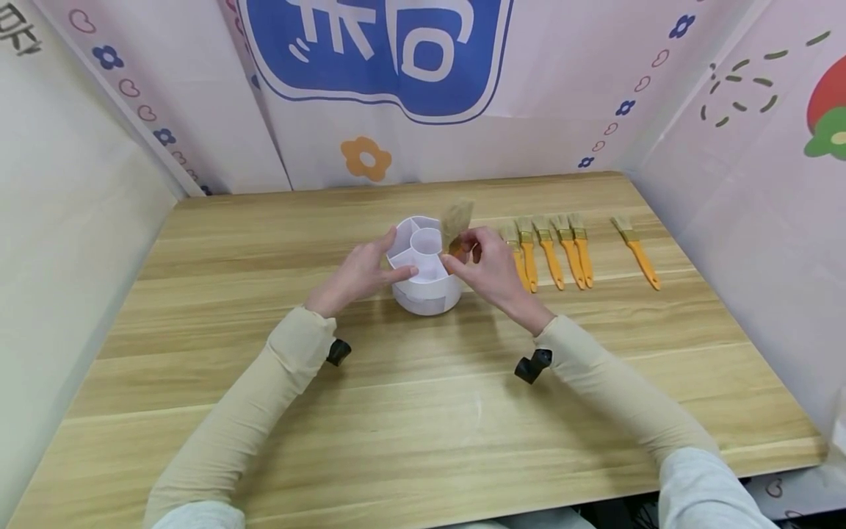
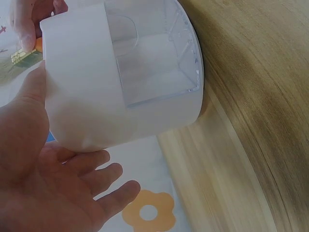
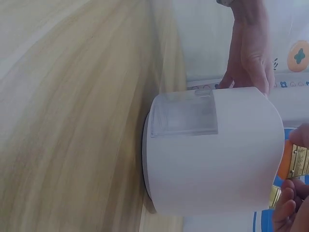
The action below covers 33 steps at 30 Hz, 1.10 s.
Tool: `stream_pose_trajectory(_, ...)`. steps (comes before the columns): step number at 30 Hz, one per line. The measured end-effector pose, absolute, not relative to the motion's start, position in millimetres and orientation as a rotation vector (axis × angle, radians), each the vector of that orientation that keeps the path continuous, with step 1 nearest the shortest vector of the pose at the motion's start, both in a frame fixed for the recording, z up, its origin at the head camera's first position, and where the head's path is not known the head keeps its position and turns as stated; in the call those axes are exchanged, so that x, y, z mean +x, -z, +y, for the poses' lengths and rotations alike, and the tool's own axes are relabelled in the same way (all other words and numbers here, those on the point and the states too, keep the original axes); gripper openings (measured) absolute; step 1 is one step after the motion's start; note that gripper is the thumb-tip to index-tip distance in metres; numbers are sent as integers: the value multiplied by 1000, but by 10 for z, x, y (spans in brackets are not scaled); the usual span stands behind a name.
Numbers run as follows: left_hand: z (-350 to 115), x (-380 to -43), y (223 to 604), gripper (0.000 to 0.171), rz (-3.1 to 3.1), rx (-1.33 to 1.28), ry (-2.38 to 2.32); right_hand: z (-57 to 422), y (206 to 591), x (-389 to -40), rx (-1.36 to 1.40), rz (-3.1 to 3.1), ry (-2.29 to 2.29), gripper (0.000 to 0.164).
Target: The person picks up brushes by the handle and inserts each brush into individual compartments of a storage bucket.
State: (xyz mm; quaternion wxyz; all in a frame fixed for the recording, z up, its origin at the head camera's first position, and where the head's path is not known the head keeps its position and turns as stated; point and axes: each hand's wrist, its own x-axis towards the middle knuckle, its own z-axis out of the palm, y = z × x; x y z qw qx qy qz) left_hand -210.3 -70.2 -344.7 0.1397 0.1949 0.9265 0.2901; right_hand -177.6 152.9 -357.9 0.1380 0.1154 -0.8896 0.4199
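Note:
A white round organizer (image 1: 426, 300) with a central ring and side compartments stands on the table. My left hand (image 1: 357, 273) holds its left side, thumb over the rim and forefinger against the wall; the other fingers spread loosely below in the left wrist view. My right hand (image 1: 494, 268) pinches a paintbrush (image 1: 456, 220) near its metal band (image 3: 300, 162), at the organizer's right rim. Its bristles point up and its orange handle goes down behind the rim, the lower end hidden. A clear drawer (image 2: 157, 63) is set low in the organizer's wall.
Several orange-handled paintbrushes (image 1: 551, 253) lie in a row right of the organizer, the nearest partly behind my right hand. One more paintbrush (image 1: 637, 253) lies apart farther right. Printed wall sheets (image 1: 443, 139) border the wooden table (image 1: 264, 242) at the back and sides.

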Motion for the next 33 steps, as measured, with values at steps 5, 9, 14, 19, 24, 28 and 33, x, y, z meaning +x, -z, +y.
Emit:
stream_pose_trajectory(5,-690,-2109,3471,92,2678,560,-839,1521,3584,-1776,313,-2603,-1181,40)
stream_pose_trajectory(9,-691,-2108,3513,90,2698,574,-865,1511,3586,-1788,308,-2621,-1159,43)
stream_pose_trajectory(14,-683,-2102,3545,85,2715,590,-913,1512,3608,-1808,311,-2613,-1140,42)
stream_pose_trajectory(19,-672,-2108,3562,83,2722,586,-951,1530,3638,-1804,331,-2561,-1193,43)
stream_pose_trajectory(24,-666,-2089,3584,72,2778,577,-992,1588,3676,-1763,321,-2462,-1338,44)
stream_pose_trajectory(28,-662,-2060,3619,59,2891,570,-1098,1640,3692,-1738,323,-2391,-1352,40)
stream_pose_trajectory(33,-621,-1978,3647,61,2964,587,-1160,1690,3715,-1714,317,-2341,-1391,36)
